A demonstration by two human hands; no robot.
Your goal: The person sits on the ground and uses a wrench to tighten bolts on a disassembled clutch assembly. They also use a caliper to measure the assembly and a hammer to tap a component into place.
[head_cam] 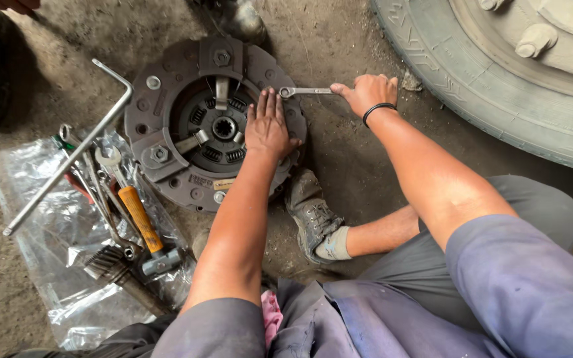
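Head view: both forearms reach forward from grey-blue sleeves over a dirt floor. Left hand (268,126) lies flat, fingers (264,103) pressed together and extended, bearing down on the right part of a round clutch plate (167,113) that rests on the floor. Right hand (368,91) is closed around the handle of a spanner (305,91). Its long axis runs level, left to right; the ring end sits at the plate's upper right rim, just beyond the left fingertips. Right hand is therefore the nearer to the spanner; left hand only steadies. Loose tools lie on a plastic sheet (48,265) at left, among them an orange-handled hammer (142,222) and a bent steel bar (67,159). Tyre (499,99) stands at upper right.
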